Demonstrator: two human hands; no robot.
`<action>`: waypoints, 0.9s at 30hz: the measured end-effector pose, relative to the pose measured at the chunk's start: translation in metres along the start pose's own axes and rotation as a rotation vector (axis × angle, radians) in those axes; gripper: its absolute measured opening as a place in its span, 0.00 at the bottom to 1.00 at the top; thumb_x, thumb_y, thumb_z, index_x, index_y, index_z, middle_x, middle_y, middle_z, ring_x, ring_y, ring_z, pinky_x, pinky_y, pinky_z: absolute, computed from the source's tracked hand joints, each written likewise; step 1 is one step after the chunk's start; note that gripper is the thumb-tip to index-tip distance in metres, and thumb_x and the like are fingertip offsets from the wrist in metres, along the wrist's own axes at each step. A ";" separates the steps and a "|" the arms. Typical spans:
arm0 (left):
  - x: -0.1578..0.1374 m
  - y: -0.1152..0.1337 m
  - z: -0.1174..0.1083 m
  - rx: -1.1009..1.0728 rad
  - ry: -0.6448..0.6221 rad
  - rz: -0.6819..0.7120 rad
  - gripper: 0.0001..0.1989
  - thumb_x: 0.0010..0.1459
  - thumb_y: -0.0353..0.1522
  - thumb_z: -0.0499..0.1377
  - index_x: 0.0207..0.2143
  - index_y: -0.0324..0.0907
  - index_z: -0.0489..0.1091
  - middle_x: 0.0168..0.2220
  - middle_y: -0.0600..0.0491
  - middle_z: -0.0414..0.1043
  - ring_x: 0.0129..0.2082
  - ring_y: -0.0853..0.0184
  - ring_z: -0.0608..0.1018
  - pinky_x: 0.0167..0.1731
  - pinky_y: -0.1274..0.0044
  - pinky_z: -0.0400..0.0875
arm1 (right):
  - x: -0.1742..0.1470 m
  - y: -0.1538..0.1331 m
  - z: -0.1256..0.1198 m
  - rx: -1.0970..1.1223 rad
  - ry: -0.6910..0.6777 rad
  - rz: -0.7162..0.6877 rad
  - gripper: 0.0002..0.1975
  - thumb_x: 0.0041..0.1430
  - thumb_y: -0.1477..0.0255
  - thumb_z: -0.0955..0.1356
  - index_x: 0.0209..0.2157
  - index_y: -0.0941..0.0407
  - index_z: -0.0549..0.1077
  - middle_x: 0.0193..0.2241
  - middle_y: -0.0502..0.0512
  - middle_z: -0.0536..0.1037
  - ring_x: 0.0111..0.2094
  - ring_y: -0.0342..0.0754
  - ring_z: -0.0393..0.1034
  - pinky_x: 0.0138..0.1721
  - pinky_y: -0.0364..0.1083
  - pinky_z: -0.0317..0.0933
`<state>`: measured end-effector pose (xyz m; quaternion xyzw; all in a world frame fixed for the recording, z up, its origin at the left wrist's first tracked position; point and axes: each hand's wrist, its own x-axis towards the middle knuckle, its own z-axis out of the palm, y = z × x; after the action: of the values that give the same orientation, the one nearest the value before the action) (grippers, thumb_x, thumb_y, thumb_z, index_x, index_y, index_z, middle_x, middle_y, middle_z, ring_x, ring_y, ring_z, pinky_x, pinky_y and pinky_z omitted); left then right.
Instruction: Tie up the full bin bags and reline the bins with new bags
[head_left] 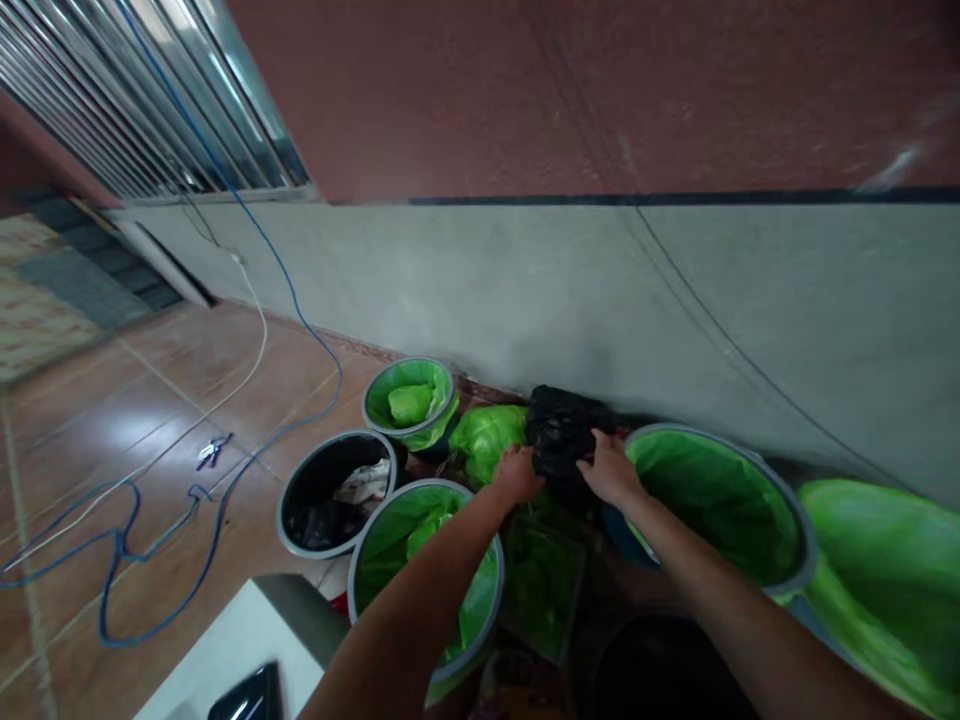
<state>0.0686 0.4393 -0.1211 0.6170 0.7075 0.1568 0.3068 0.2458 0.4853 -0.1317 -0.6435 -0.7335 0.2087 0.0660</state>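
A crumpled black plastic bag (561, 422) is between my two hands, against the foot of the wall. My left hand (519, 474) is closed at the bag's left lower edge. On the other side, my right hand (611, 470) grips the bag's right part, thumb and forefinger bent around it. Left of the bag lies a bulging green plastic bag (487, 440), close to my left fingers. A bin lined with green plastic (720, 500) stands by my right forearm. Another green-lined bin (375, 570) sits under my left forearm.
A black bin (300, 500) holds dark plastic and a whitish crumpled item. Behind it is a smaller green-lined bin (420, 430). Blue hose (225, 520) and white cable (240, 385) cross the tiled floor. A white surface (217, 650) is at lower left.
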 end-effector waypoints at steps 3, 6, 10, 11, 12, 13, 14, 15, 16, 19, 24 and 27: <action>0.003 -0.006 -0.002 0.095 -0.068 -0.015 0.28 0.49 0.30 0.65 0.55 0.37 0.69 0.56 0.38 0.70 0.60 0.52 0.69 0.60 0.66 0.63 | 0.005 -0.011 0.005 0.000 0.029 -0.038 0.36 0.58 0.68 0.66 0.65 0.63 0.53 0.61 0.72 0.60 0.62 0.60 0.59 0.60 0.52 0.57; 0.005 -0.006 -0.011 0.176 -0.098 0.002 0.30 0.55 0.34 0.61 0.59 0.33 0.65 0.58 0.38 0.67 0.60 0.56 0.70 0.61 0.71 0.62 | 0.020 -0.022 0.009 -0.040 0.002 0.112 0.38 0.59 0.65 0.66 0.67 0.58 0.50 0.65 0.72 0.53 0.63 0.67 0.57 0.58 0.57 0.58; -0.001 -0.010 -0.027 0.137 -0.050 0.001 0.29 0.57 0.35 0.61 0.59 0.33 0.65 0.59 0.39 0.67 0.61 0.57 0.69 0.61 0.71 0.61 | 0.046 -0.023 0.036 0.009 -0.087 0.331 0.44 0.58 0.59 0.67 0.67 0.65 0.46 0.61 0.79 0.58 0.62 0.69 0.58 0.56 0.58 0.59; -0.004 -0.012 -0.032 0.112 -0.038 -0.012 0.28 0.57 0.35 0.61 0.59 0.34 0.65 0.59 0.40 0.68 0.60 0.57 0.69 0.61 0.71 0.62 | 0.052 -0.023 0.047 0.041 -0.127 0.330 0.45 0.58 0.58 0.67 0.67 0.66 0.45 0.59 0.80 0.61 0.61 0.68 0.59 0.56 0.57 0.59; -0.007 -0.014 -0.035 0.084 -0.025 -0.026 0.27 0.57 0.35 0.61 0.58 0.35 0.66 0.59 0.40 0.68 0.60 0.58 0.70 0.61 0.71 0.62 | 0.057 -0.023 0.060 0.071 -0.167 0.303 0.46 0.58 0.57 0.67 0.67 0.67 0.45 0.58 0.79 0.63 0.61 0.67 0.59 0.57 0.57 0.58; -0.011 -0.016 -0.039 0.053 -0.015 -0.037 0.26 0.57 0.34 0.61 0.57 0.36 0.67 0.59 0.41 0.68 0.59 0.58 0.71 0.60 0.71 0.63 | 0.061 -0.023 0.073 0.096 -0.202 0.250 0.46 0.58 0.57 0.67 0.68 0.66 0.45 0.58 0.77 0.64 0.62 0.66 0.59 0.58 0.56 0.57; -0.015 -0.018 -0.041 0.020 -0.010 -0.043 0.25 0.57 0.34 0.61 0.57 0.37 0.68 0.58 0.42 0.69 0.58 0.58 0.72 0.60 0.71 0.64 | 0.065 -0.024 0.086 0.115 -0.230 0.185 0.46 0.57 0.57 0.67 0.68 0.65 0.45 0.59 0.76 0.64 0.62 0.65 0.58 0.58 0.57 0.57; -0.019 -0.020 -0.043 -0.011 -0.005 -0.044 0.24 0.57 0.34 0.61 0.56 0.37 0.68 0.57 0.43 0.70 0.57 0.59 0.73 0.59 0.70 0.64 | 0.068 -0.025 0.100 0.127 -0.253 0.114 0.47 0.57 0.57 0.68 0.68 0.63 0.45 0.60 0.75 0.63 0.63 0.65 0.56 0.59 0.57 0.55; -0.023 -0.022 -0.044 -0.040 0.001 -0.041 0.23 0.57 0.34 0.61 0.55 0.37 0.69 0.56 0.43 0.71 0.56 0.59 0.74 0.59 0.70 0.65 | 0.070 -0.026 0.112 0.136 -0.277 0.046 0.47 0.56 0.57 0.68 0.68 0.62 0.45 0.61 0.74 0.62 0.64 0.65 0.55 0.60 0.58 0.54; -0.035 -0.026 -0.041 -0.123 0.016 -0.041 0.22 0.58 0.34 0.60 0.55 0.37 0.70 0.54 0.43 0.73 0.53 0.58 0.76 0.54 0.69 0.69 | 0.075 -0.024 0.142 0.150 -0.343 -0.092 0.46 0.56 0.59 0.69 0.68 0.63 0.46 0.64 0.74 0.58 0.67 0.63 0.50 0.63 0.57 0.50; -0.052 -0.024 -0.034 -0.280 0.008 -0.063 0.21 0.59 0.34 0.60 0.54 0.40 0.70 0.51 0.45 0.75 0.48 0.61 0.78 0.45 0.73 0.73 | 0.086 -0.013 0.146 0.103 -0.408 -0.204 0.44 0.57 0.63 0.70 0.67 0.67 0.49 0.67 0.74 0.53 0.68 0.60 0.48 0.66 0.52 0.47; -0.061 -0.022 -0.036 -0.379 -0.010 -0.068 0.20 0.59 0.36 0.61 0.53 0.41 0.71 0.49 0.46 0.76 0.46 0.62 0.78 0.42 0.74 0.74 | 0.082 -0.014 0.119 0.030 -0.404 -0.210 0.40 0.60 0.65 0.67 0.67 0.68 0.50 0.63 0.75 0.62 0.64 0.59 0.58 0.62 0.51 0.53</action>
<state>0.0320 0.3817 -0.0919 0.5248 0.6841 0.2737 0.4262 0.1761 0.5373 -0.2483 -0.5076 -0.7917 0.3361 -0.0514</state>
